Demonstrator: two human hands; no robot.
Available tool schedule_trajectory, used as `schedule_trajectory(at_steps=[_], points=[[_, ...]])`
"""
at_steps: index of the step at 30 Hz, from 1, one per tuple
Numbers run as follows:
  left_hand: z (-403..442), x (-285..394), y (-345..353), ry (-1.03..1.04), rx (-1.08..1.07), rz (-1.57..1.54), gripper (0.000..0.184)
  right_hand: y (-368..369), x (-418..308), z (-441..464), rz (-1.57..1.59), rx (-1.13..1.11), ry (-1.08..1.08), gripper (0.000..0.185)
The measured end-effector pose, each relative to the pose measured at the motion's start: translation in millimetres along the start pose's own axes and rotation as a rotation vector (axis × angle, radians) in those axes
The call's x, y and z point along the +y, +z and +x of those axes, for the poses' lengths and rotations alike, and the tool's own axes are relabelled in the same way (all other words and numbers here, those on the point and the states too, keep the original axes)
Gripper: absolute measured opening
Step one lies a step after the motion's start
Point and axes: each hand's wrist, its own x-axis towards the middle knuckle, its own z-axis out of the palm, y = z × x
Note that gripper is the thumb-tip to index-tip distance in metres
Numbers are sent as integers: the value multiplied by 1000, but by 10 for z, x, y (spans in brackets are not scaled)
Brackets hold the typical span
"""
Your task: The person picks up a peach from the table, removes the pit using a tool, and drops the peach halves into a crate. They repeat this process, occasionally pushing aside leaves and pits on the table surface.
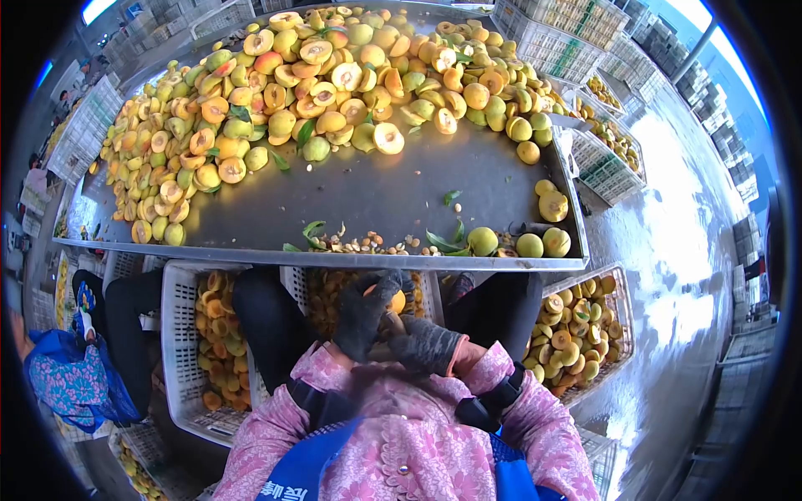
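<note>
My left hand [365,316], in a dark glove, is closed round a yellow-orange peach [398,301] just below the tray's near edge. Close against it, my right hand [426,344], in a dark grey glove, has its fingers curled. A slim brownish piece shows between the two hands, but I cannot make out what it is. Beneath them, between my knees, stands a crate [431,302] with peach pieces in it. On the metal tray [368,196] in front lies a large heap of peaches [313,88], many cut in half with the reddish inside showing.
Loose pits [368,244], leaves and several whole peaches [530,245] lie along the tray's near rim. A white crate [185,351] of peach halves stands left of my legs, another crate [622,334] right. Further left sits another person [79,376]. Stacked crates [560,50] stand behind.
</note>
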Motion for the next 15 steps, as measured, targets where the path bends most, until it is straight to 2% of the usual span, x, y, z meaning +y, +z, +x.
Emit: schedule_trajectory(at_steps=[2,3,5,6,8,10,12,13,14,15], points=[[7,-35,-26,-13,-68,-35,21,31,86,-68,159,9,-84,30],[11,-94,-77,-43,-96,-69,21,68,119,-96,346,-21,26,29],[-7,-147,-125,-80,-119,-128,22,171,191,-111,474,-4,34,27],[-13,-161,-128,-86,-117,-154,23,232,235,-102,413,45,-67,26],[-36,-102,-88,-69,-134,-195,24,236,201,-100,523,38,5,29],[-80,-7,-45,-21,-174,-222,25,194,142,-132,874,-71,297,37],[-33,-136,-161,86,-231,-79,33,159,128,-157,1233,-139,504,40],[-9,-227,-224,140,-257,-6,37,188,164,-157,1185,-101,408,40],[-4,-338,-247,190,-167,66,39,217,199,-156,1135,-59,315,40],[-14,-466,-245,239,-77,137,41,336,342,-166,842,51,62,41]])
